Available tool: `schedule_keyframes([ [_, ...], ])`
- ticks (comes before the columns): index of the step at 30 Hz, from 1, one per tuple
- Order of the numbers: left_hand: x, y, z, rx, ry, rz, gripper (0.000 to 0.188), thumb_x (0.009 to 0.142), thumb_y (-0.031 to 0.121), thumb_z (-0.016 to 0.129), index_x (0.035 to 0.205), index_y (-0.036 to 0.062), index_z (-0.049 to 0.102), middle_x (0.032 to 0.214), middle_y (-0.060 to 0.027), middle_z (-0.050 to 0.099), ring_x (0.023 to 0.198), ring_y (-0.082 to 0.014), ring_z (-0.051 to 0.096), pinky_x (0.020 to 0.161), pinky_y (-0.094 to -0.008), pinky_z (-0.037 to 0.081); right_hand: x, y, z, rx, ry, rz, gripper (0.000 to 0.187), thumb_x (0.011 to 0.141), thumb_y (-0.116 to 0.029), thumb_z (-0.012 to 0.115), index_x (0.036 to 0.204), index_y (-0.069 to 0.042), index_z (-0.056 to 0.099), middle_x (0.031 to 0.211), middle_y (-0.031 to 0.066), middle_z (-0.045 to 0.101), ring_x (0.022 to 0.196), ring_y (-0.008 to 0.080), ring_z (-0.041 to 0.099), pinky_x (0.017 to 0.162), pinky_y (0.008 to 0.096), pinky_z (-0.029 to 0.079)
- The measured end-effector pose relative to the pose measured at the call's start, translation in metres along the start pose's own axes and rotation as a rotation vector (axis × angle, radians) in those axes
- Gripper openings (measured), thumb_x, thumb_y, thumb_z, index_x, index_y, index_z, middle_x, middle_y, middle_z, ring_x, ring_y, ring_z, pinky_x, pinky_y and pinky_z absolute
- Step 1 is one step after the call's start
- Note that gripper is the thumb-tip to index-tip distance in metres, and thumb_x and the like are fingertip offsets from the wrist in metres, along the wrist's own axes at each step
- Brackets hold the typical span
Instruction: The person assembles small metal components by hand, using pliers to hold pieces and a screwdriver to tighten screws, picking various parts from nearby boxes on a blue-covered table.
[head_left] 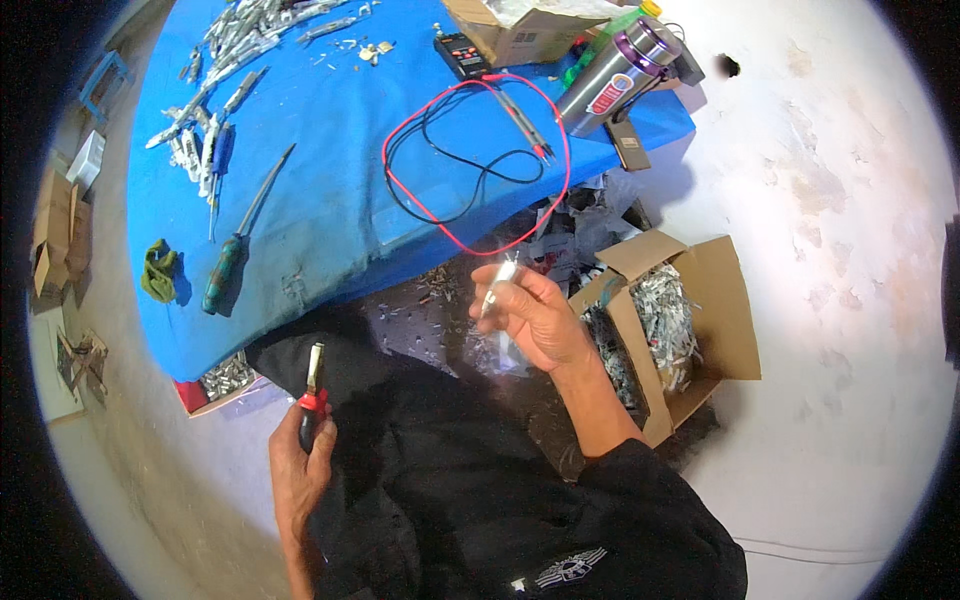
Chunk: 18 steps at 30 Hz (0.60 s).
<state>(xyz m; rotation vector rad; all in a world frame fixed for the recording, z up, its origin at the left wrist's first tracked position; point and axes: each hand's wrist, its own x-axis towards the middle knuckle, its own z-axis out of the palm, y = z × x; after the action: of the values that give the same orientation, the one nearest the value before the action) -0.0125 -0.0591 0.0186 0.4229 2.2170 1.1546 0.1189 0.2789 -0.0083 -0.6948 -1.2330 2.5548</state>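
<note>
My left hand (297, 465) is closed around the handles of pliers (314, 395), red and black, with the metal jaws pointing up. My right hand (545, 325) is raised just off the table's front edge. Its fingers pinch a small, slender whitish-silver piece (499, 287), whose exact kind I cannot make out. Near my left hand, on the blue-covered table (330, 200), lie a green-handled screwdriver (222, 275) and a crumpled green cloth (158, 270). A blue-handled screwdriver (221, 150) rests by a heap of similar slender whitish pieces (235, 50).
A multimeter (461, 56) with looped red and black leads, a steel thermos (615, 85), a phone (627, 145) and a cardboard box (530, 38) sit on the table. An open carton (735, 300) of whitish strips stands right; a box of metal bits (228, 380) sits below left.
</note>
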Motion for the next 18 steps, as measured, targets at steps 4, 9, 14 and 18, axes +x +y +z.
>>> schedule_keyframes([
  [4,-0.001,0.005,-0.002,0.024,-0.045,-0.009,0.033,0.098,0.015,0.070,0.126,-0.0027,0.069,0.101,-0.0185,0.075,0.094,-0.0267,0.071,0.090,-0.0389,0.054,0.004,0.018,0.011,0.134,-0.005,0.020,0.036,0.114,-0.027,0.058,0.134,0.002,0.065,0.112,0.0090,0.071,0.100,0.0210,0.074,0.081,0.0353,0.063],
  [9,-0.001,0.017,0.013,0.102,-0.094,0.117,0.040,0.096,0.011,0.072,0.135,0.0017,0.065,0.116,-0.0243,0.073,0.108,-0.0428,0.071,0.095,-0.0436,0.055,0.005,0.033,0.023,0.256,0.028,0.071,0.034,0.112,-0.026,0.060,0.133,0.000,0.065,0.112,0.0095,0.073,0.099,0.0229,0.075,0.079,0.0360,0.064],
  [14,0.005,0.035,0.026,0.136,-0.109,0.223,0.044,0.096,0.011,0.072,0.139,0.0021,0.062,0.122,-0.0250,0.070,0.113,-0.0468,0.067,0.099,-0.0488,0.053,0.000,0.037,0.043,0.226,0.079,0.093,0.029,0.109,-0.022,0.065,0.132,-0.004,0.066,0.111,0.0089,0.074,0.100,0.0223,0.075,0.078,0.0345,0.064],
  [18,0.012,0.034,0.032,0.177,-0.103,0.277,0.050,0.096,0.013,0.074,0.142,0.0011,0.059,0.126,-0.0241,0.068,0.118,-0.0464,0.064,0.102,-0.0505,0.051,-0.002,0.039,0.051,0.256,0.093,0.100,0.024,0.106,-0.017,0.069,0.128,-0.005,0.067,0.110,0.0091,0.075,0.099,0.0218,0.076,0.077,0.0339,0.064],
])
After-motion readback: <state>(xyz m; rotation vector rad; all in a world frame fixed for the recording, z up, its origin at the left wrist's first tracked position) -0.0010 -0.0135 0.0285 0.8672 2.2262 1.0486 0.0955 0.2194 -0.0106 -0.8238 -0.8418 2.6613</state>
